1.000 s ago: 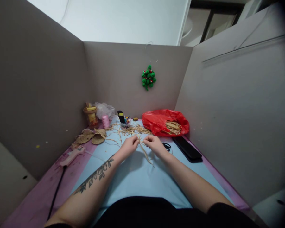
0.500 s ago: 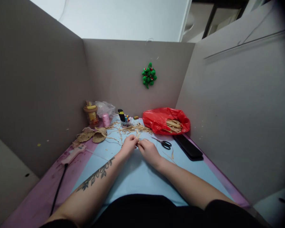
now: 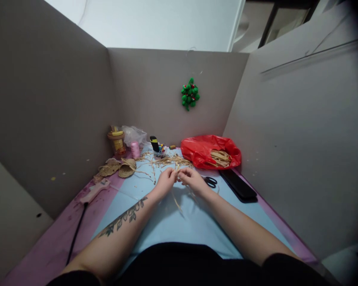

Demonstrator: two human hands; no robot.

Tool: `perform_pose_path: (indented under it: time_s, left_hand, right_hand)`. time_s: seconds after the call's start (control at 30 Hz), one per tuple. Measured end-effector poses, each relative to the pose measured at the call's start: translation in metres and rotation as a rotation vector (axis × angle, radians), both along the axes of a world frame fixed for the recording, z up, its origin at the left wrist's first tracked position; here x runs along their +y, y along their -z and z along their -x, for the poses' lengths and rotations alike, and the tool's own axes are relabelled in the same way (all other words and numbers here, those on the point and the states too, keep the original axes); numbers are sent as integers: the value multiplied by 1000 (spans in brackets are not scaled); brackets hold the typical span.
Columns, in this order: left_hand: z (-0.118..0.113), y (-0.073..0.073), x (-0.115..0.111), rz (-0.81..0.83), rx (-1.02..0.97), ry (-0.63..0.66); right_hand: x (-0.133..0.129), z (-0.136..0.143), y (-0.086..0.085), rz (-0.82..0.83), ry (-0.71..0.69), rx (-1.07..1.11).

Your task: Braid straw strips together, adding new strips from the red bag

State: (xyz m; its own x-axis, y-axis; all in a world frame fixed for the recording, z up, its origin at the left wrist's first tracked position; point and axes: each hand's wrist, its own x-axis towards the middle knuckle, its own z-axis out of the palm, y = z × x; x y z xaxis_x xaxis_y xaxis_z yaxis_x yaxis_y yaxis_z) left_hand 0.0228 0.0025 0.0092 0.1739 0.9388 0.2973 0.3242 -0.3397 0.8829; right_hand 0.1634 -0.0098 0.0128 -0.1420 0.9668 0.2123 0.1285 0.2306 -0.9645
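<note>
Both hands meet over the blue mat [image 3: 155, 234], fingertips close together. My left hand [image 3: 166, 179] is closed in a pinch on thin tan straw strands [image 3: 176, 201], whose loose ends hang down below the fingers. Beside it, my right hand [image 3: 192, 179] also pinches at the strands; the exact grip is hidden by its fingers. Black-handled scissors [image 3: 210, 181] lie just right of my right hand, their blades mostly covered by it. More loose straw [image 3: 170, 160] is scattered on the mat behind my hands.
A red plastic bag [image 3: 198, 151] with straw stands at the back right, near a black flat case [image 3: 238, 186]. At left are a pink glue gun [image 3: 94, 191], woven straw pieces [image 3: 127, 168], pink thread [image 3: 135, 149] and a lidded cup [image 3: 118, 142]. A pen tub [image 3: 159, 153] stands behind.
My right hand has shifted up and right, partly covering the scissors. Straw ends now dangle beneath my hands. The whole view has moved slightly.
</note>
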Motion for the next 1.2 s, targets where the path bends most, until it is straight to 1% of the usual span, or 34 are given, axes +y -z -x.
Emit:
perform_pose_path:
  time_s: [0.03, 0.07, 0.13, 0.23, 0.33, 0.43, 0.53, 0.67, 0.7, 0.77, 0.83, 0.9, 0.97, 1.03, 1.13, 1.2]
  left_hand:
    - [0, 0, 0, -5, 16, 5]
    - [0, 0, 0, -9, 33, 6]
    - [1, 0, 0, -12, 70, 12]
    - [4, -1, 0, 28, 89, 64]
    - [6, -3, 0, 95, 40, 139]
    - [10, -5, 0, 95, 1, 185]
    - [13, -9, 0, 58, 44, 172]
    - [14, -11, -3, 65, 103, 139]
    - [13, -10, -4, 50, 118, 124]
    - [11, -9, -8, -20, 159, 81]
    - [8, -9, -14, -124, 217, 46]
    - [5, -10, -20, -226, 286, 29]
    - [1, -10, -27, -298, 347, 2]
    - [-3, -9, -32, -335, 376, -21]
    - [-7, -5, -34, -368, 360, -1]
    - [-7, -3, -32, -385, 359, 12]
  right_hand:
    - [0, 2, 1, 37, -34, 32]
    - [-1, 4, 2, 53, -39, 52]
    - [-3, 6, 4, 43, -2, 63]
    - [-3, 3, 4, 7, 34, 40]
    - [0, 0, 6, -5, 34, 26]
    - [1, 0, 7, -26, 50, 8]
    - [-1, 2, 7, -68, 102, -63]
    - [-5, 9, 5, -181, 255, -183]
    - [-5, 11, 5, -174, 277, -174]
    - [-6, 14, 4, -87, 272, -87]
    - [-6, 17, 3, 17, 243, 30]
    - [-5, 17, 4, 62, 239, 111]
    - [-3, 16, 5, 61, 258, 166]
    - [-1, 15, 8, 43, 276, 227]
    - [2, 15, 11, -12, 278, 302]
    - [4, 15, 12, -46, 269, 316]
